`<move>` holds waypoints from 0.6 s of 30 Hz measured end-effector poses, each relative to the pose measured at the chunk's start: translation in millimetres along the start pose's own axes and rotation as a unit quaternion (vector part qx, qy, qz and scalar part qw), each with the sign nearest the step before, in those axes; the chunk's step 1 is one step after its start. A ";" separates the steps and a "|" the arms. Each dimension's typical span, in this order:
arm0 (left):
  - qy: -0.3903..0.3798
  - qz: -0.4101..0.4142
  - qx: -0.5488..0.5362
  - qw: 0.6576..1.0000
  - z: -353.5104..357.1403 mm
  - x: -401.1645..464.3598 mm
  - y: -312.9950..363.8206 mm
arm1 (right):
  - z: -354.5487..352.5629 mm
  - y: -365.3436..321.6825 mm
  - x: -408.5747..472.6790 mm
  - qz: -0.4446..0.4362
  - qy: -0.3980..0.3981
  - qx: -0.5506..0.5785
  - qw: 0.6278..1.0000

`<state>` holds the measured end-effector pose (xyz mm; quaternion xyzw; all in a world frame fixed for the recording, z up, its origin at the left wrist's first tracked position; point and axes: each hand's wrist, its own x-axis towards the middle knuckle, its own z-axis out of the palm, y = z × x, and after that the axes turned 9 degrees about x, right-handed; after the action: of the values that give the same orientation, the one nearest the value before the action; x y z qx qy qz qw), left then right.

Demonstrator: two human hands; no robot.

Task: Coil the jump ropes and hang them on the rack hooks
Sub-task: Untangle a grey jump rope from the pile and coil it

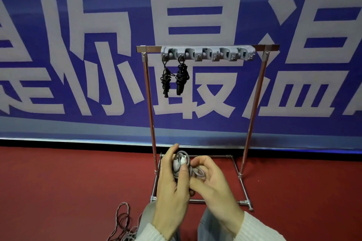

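A metal rack [149, 92] stands on the red floor before a blue banner, with a grey hook strip [207, 54] along its top bar. Two coiled black jump ropes [165, 80] [181, 79] hang from the two leftmost hooks. In front of the rack's base, my left hand [172, 182] grips the white handles of a grey jump rope [181, 162], thumb pressed over them. My right hand [213, 186] holds the grey cord's loops beside the handles. Part of the cord is hidden between my palms.
Another loose rope [122, 221] with thin dark and light strands lies on the red floor at the lower left. The rack's base frame [242, 184] extends toward me on the floor. Several hooks at the middle and right of the strip hang bare.
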<state>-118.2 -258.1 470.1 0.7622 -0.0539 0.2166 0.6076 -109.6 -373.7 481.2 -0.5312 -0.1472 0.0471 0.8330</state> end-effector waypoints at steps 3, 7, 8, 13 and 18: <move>0.009 0.010 -0.029 0.999 -5.3 5.9 7.1 | -7.0 -8.1 -1.4 -0.002 -0.056 0.023 0.998; 0.011 0.017 -0.045 0.999 -14.8 11.6 6.5 | -9.8 -17.0 1.9 -0.019 -0.075 -0.013 0.997; 0.005 0.018 -0.057 0.998 -15.0 10.5 7.0 | -9.8 -20.1 5.0 -0.036 -0.051 -0.016 0.998; -0.031 -0.075 -0.221 0.972 -9.0 4.0 21.8 | -3.4 -27.8 17.9 -0.073 0.015 -0.013 0.997; -0.084 -0.162 -0.312 0.932 -11.8 13.1 27.7 | 3.0 -26.2 19.8 -0.097 0.055 -0.070 0.991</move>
<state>-119.1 -251.6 502.3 0.5480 -0.0454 0.0222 0.8349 -93.7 -377.7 509.8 -0.5730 -0.1546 -0.0734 0.8015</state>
